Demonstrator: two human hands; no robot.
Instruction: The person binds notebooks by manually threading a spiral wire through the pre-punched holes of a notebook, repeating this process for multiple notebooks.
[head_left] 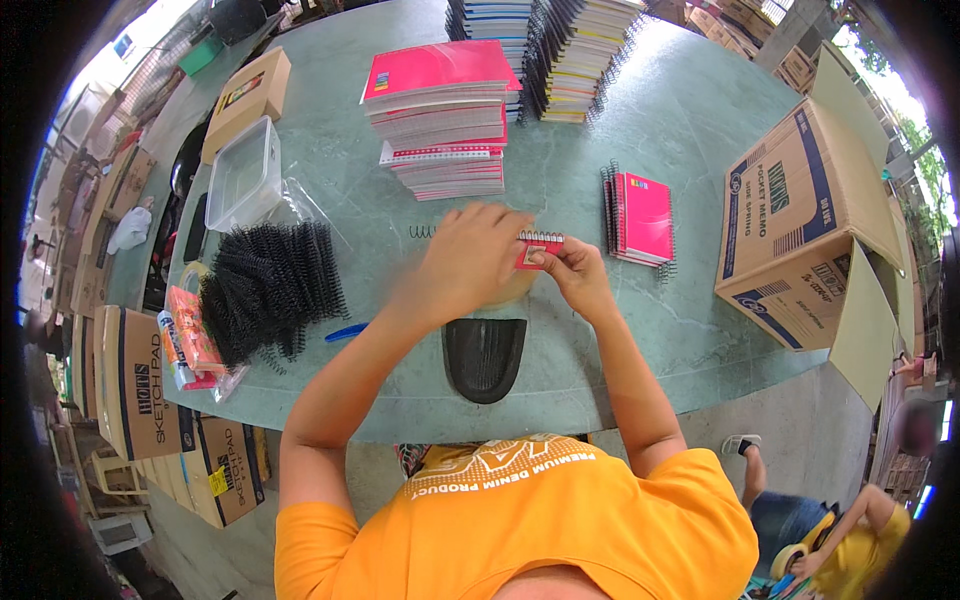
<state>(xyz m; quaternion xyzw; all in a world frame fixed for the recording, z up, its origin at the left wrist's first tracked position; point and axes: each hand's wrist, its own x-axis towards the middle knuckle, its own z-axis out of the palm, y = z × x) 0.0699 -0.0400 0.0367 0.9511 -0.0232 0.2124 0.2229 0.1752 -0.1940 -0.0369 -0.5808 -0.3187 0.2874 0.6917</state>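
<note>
Red notepad (548, 247), at the frame's centre, is pinched by the right hand (580, 277) between thumb and fingers, while the left hand (468, 252) hides its own grip, and the dark coil (421, 232) jutting leftward could skip holes if pushed crookedly.

A wide table (690, 340) with a dull grey-green top fills the middle, its edges bowed by the lens and its far right corner washed pale by glare, and grey concrete floor (800, 410) shows beyond its near edge. Brown cartons (150, 385) are stacked low on the left, with more boxes (720, 45) past the far right corner near a grey post (812, 35). Daylight comes in brightly through mesh (160, 45) at upper left and past green foliage (870, 48) at upper right.
</note>
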